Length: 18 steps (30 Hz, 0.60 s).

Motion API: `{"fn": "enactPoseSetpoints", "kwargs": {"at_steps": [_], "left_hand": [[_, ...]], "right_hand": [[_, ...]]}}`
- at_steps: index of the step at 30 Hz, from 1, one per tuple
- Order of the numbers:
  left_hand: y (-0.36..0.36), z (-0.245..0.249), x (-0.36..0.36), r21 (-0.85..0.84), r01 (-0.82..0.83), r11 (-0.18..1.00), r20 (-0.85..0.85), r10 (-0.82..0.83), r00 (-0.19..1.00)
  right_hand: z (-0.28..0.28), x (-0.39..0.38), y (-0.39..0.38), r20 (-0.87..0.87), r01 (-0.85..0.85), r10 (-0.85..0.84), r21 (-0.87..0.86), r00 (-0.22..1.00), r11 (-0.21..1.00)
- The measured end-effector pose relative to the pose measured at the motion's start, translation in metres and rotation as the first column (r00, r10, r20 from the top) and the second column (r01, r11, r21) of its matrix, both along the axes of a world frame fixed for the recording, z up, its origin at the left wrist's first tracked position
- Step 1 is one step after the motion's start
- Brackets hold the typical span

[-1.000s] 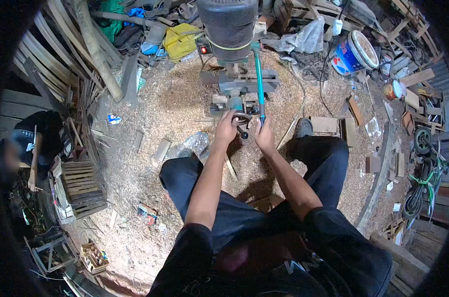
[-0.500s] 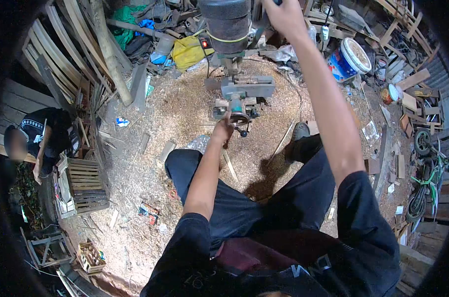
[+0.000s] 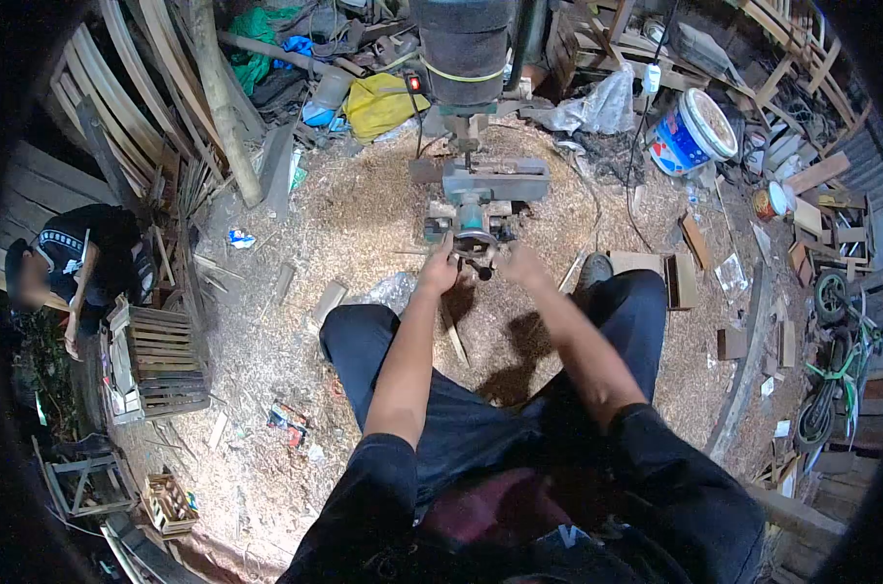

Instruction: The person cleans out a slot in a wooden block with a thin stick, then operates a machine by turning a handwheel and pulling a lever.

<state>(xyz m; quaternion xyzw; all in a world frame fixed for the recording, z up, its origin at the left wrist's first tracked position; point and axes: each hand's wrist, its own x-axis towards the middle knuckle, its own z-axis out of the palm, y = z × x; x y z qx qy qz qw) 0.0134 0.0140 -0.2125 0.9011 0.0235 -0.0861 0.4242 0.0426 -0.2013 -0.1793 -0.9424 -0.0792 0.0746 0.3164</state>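
A drill-press-like machine (image 3: 463, 58) stands upright at the top centre, with a metal vise or table (image 3: 497, 180) under its bit. Below that sits a round handwheel (image 3: 475, 239) with a dark knob. My left hand (image 3: 440, 269) is closed on the left side of the handwheel. On the wheel's right side is my right hand (image 3: 521, 267), blurred by motion, its fingers too smeared to make out. A wood piece lies clamped or resting across the machine's table; which of the two I cannot tell.
Wood shavings cover the ground (image 3: 364, 195). A paint bucket (image 3: 693, 134) stands at the upper right, a small motorbike (image 3: 836, 360) at the far right. Another person (image 3: 91, 253) sits at the left near a slatted crate (image 3: 169, 360). A yellow sack (image 3: 378, 105) lies behind.
My right hand has come down from the top of the machine to beside the handwheel. My left hand stays at the wheel. The view has shifted slightly.
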Motion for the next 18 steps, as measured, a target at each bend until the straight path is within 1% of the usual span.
{"fn": "enactPoseSetpoints", "kwargs": {"at_steps": [2,4,5,6,7,8,9,10,11,13,14,17,18], "left_hand": [[0.001,-0.004,0.002,0.035,-0.011,0.999,-0.003,0.012,1.000],[-0.003,-0.010,0.003,0.050,-0.021,0.999,0.001,0.021,1.000],[-0.004,-0.012,0.004,0.051,-0.029,0.998,0.011,0.028,1.000],[-0.003,-0.014,0.006,0.052,-0.041,0.998,0.020,0.040,0.999],[-0.002,-0.011,0.004,0.054,-0.055,0.997,0.028,0.053,0.998],[-0.002,-0.007,-0.002,0.061,-0.050,0.997,-0.010,0.051,0.999],[-0.004,0.011,-0.005,0.066,-0.046,0.997,-0.039,0.049,0.998],[-0.007,0.017,-0.004,0.065,-0.045,0.997,-0.063,0.049,0.997],[-0.008,0.018,-0.008,0.059,-0.046,0.997,-0.046,0.049,0.998],[-0.007,0.012,-0.003,0.048,-0.044,0.998,0.008,0.044,0.999],[-0.007,0.009,-0.002,0.041,-0.046,0.998,0.000,0.047,0.999],[-0.009,0.032,-0.007,-0.010,-0.017,1.000,-0.078,0.016,0.997],[-0.008,0.026,-0.007,-0.032,-0.017,0.999,-0.047,0.016,0.999]], "right_hand": [[-0.043,-0.023,0.023,-0.049,0.014,-0.012,0.029,0.999,0.999],[-0.075,-0.029,0.047,-0.085,0.041,-0.038,0.027,0.996,0.999],[-0.082,-0.030,0.053,-0.101,0.052,-0.049,0.028,0.994,0.998],[-0.083,-0.034,0.055,-0.053,0.058,-0.054,0.075,0.997,0.995],[-0.076,-0.037,0.053,-0.035,0.097,-0.094,0.086,0.995,0.992],[-0.069,-0.044,0.047,-0.022,0.139,-0.137,0.100,0.990,0.985],[-0.063,-0.043,0.041,-0.001,0.179,-0.180,0.116,0.984,0.977],[-0.076,-0.037,0.037,-0.048,0.216,-0.211,0.127,0.976,0.968],[-0.092,-0.036,0.036,-0.051,0.200,-0.196,0.080,0.979,0.977],[-0.084,-0.024,0.036,-0.042,0.171,-0.172,-0.007,0.984,0.985],[-0.081,-0.026,0.031,-0.010,0.032,-0.032,-0.042,0.999,0.999],[-0.116,-0.033,0.021,0.117,0.055,-0.071,0.131,0.991,0.990],[-0.110,-0.035,0.013,0.098,0.087,-0.117,0.263,0.988,0.961]]}}
